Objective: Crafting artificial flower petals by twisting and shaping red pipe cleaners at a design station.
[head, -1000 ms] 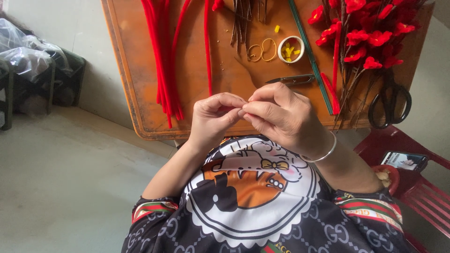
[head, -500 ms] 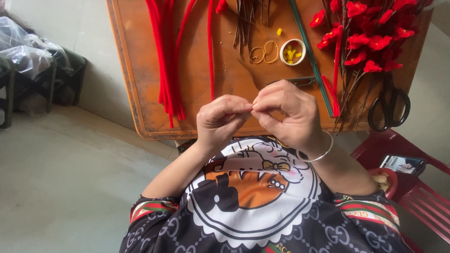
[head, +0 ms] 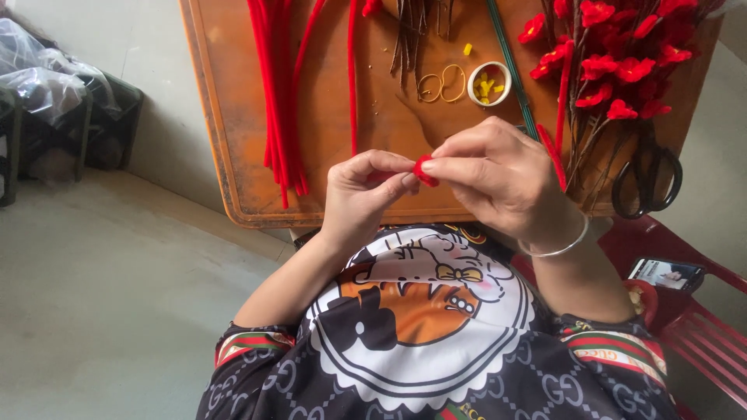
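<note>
Fingers (head: 389,175) hide most of red piece (head: 425,170).

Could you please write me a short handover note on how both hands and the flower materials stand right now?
Left hand: fingertips pinch one side of a small red piece, held above the tray's near edge.
Right hand: thumb and forefinger pinch the other side of it.
On the orange tray: red stems at left, finished red flowers at right, a small ring-shaped dish with yellow bits, rubber bands, black scissors.
Done: a bunch of flowers is made.
Left: the red piece is not yet on any stem; many red stems remain unused.
</note>
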